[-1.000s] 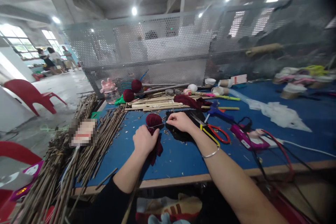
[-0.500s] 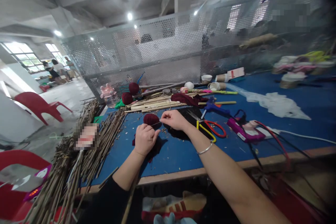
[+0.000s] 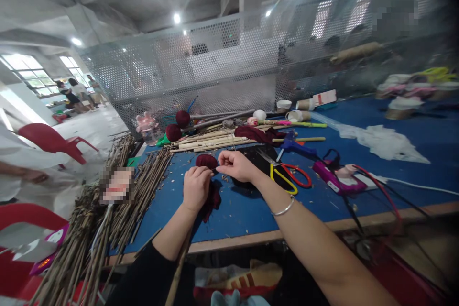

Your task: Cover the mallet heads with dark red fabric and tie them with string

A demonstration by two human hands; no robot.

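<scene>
My left hand is closed round the upper end of a brown stick, which runs down past the table edge. Dark red fabric hangs beside that hand. My right hand is pinched close to the left fingertips; whatever lies between its fingers is too small to make out. Just behind the hands rests a dark red ball. Scissors with red and yellow handles lie to the right of my right hand, on a black item.
Bundles of brown sticks cover the table's left side. Pale sticks lie behind the hands. A blue glue gun, purple power strip and white plastic are at right. Another person's hand shows at far left.
My left hand has turned, its fingers now nearer the right hand, and the thin strand between them no longer shows. Another person has come into view at far left.
</scene>
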